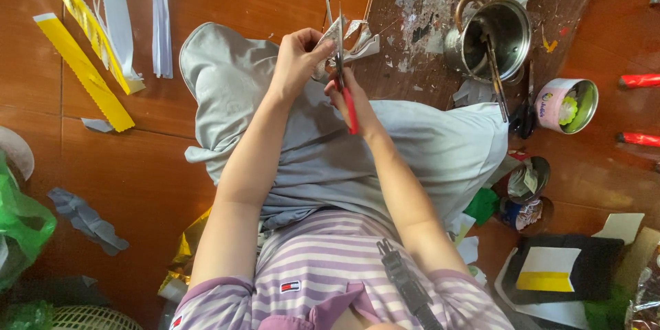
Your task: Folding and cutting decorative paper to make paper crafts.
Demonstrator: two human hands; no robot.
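Observation:
My left hand grips a crumpled piece of patterned silver paper above my knees. My right hand holds red-handled scissors, their blades pointing up into the paper beside my left fingers. Both forearms reach forward over my grey-trousered legs, which are folded on the reddish floor.
A steel pot with sticks in it and an open tin sit at the right on a glue-stained board. Yellow strips and white strips lie at upper left. Small cups, dark card, red tubes, a green bag.

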